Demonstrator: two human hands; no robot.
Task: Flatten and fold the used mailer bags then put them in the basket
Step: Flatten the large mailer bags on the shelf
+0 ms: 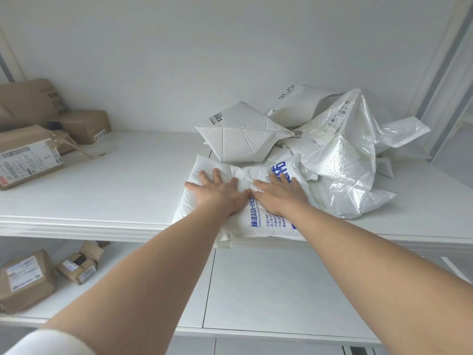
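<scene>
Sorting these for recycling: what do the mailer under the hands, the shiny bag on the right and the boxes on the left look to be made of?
Mailer: seemingly matte white padded plastic; quilted dimples, blue print. Shiny bag: thin glossy plastic film; translucent, sharp crinkles. Boxes: brown cardboard, dull finish, taped, paper labels.

Both arms reach forward, left hand and right hand flat, palms down.
</scene>
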